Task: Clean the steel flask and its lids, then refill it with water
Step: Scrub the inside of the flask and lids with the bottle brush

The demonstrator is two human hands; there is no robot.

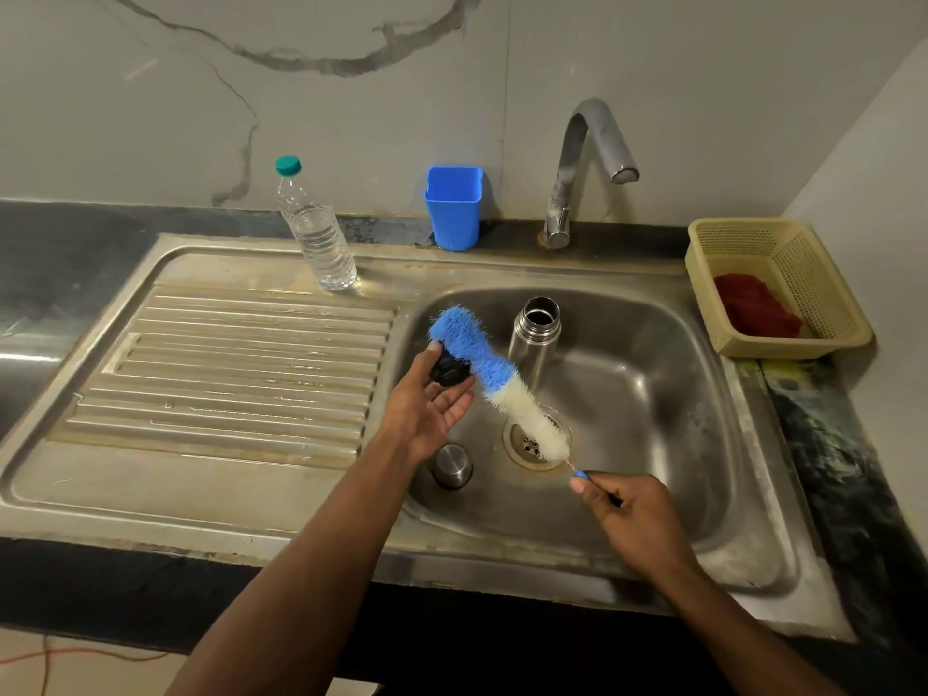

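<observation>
The steel flask [533,344] stands upright and uncapped inside the sink basin [653,394]. My left hand [432,404] holds a small black inner lid [450,374] between thumb and fingers above the basin's left side. My right hand [632,514] pinches the blue handle of a bottle brush [494,381], whose blue and white bristles lie against the black lid. A steel outer lid [453,464] sits on the basin floor at the left, below my left wrist.
A curved tap [582,163] rises behind the basin, with no water running. A water bottle [314,228] and a blue cup [454,208] stand at the back. A cream basket [773,283] with a red cloth sits right. The ribbed drainboard [226,374] lies left.
</observation>
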